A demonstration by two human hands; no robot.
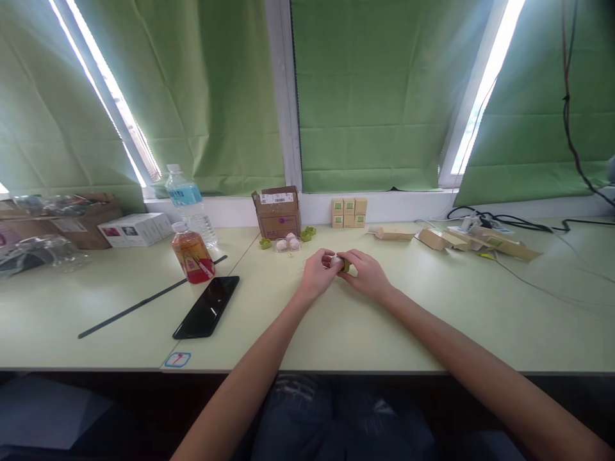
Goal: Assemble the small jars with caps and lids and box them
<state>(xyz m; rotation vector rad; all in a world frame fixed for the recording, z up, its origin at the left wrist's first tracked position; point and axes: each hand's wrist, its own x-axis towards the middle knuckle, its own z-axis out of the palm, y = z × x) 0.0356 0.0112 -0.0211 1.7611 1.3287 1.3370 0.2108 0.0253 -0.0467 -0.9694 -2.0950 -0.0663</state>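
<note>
While both hands meet at the centre of the frame, the left hand (pixel 318 272) pinches a small pale piece (pixel 335 260) between thumb and fingertips, and the right hand (pixel 368 273) closes its fingers on a small green cap (pixel 345 265) pressed against it. The 2 parts sit just above the desk (pixel 432 320), between the hands, touching each other.

A slip looks the likeliest trouble: the parts are tiny and held only at the fingertips, so a crooked push could pop one loose and send it rolling toward the desk edge. A wide elbow swing to the left could also knock the red drink bottle (pixel 192 257) onto the phone (pixel 207 307) lying just beside it.

Much is hard to read. Fingers cover most of the 2 parts, so their shape and how they join cannot be told. Beyond the hands, near the open carton (pixel 277 212), lie more green caps (pixel 307 234) and pale pieces (pixel 287 244), too small to count surely. 6 small boxes (pixel 348 212) stand stacked at the sill. Clutter at the left edge is cut off and blurred.
</note>
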